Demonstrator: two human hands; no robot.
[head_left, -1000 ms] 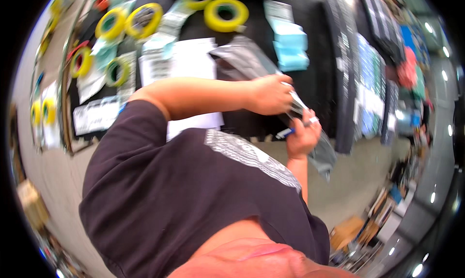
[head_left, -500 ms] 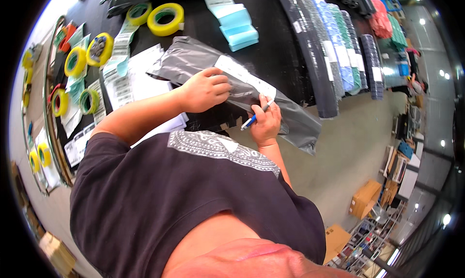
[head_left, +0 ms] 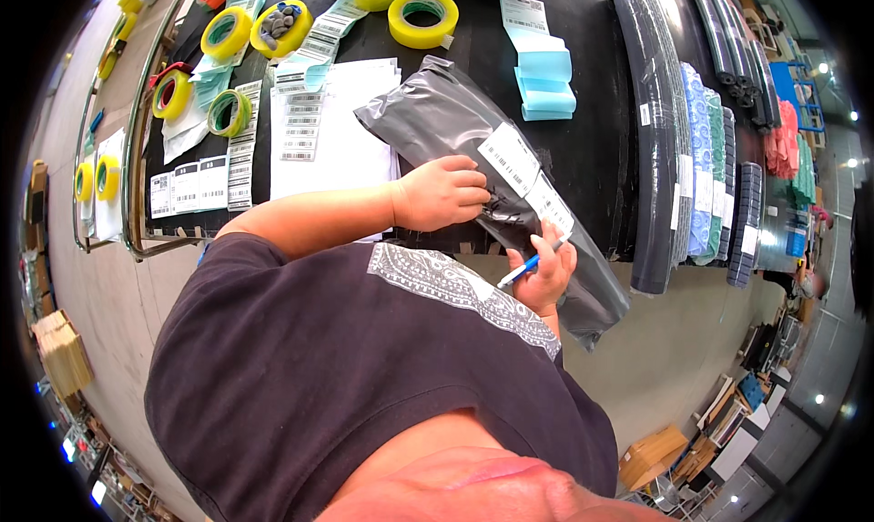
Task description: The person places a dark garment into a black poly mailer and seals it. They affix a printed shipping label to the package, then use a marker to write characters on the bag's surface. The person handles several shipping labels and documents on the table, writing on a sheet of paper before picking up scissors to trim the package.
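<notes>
A long dark grey plastic mailing bag (head_left: 428,103) lies slantwise over the table's near edge, its lower right end hanging past it. White printed labels (head_left: 515,162) are stuck along its upper face. My left hand (head_left: 443,192) is closed, its curled fingers gripping the bag's near side beside the labels. My right hand (head_left: 546,272) holds a blue and white pen (head_left: 517,273) in its curled fingers. That hand also rests against the bag at the lower end of the labels, with its fingertips on them.
White label sheets (head_left: 346,149) lie left of the bag. Several yellow tape rolls (head_left: 423,19) stand around the table's left and far parts. A folded light blue label strip (head_left: 544,81) lies beyond the bag. Wrapped fabric rolls (head_left: 651,140) line the right side. A metal rail (head_left: 137,176) edges the left.
The view has shifted, so the table things appear farther right. Against the table, the bag and both hands have come nearer my body. My hands keep hold of the bag and the pen.
</notes>
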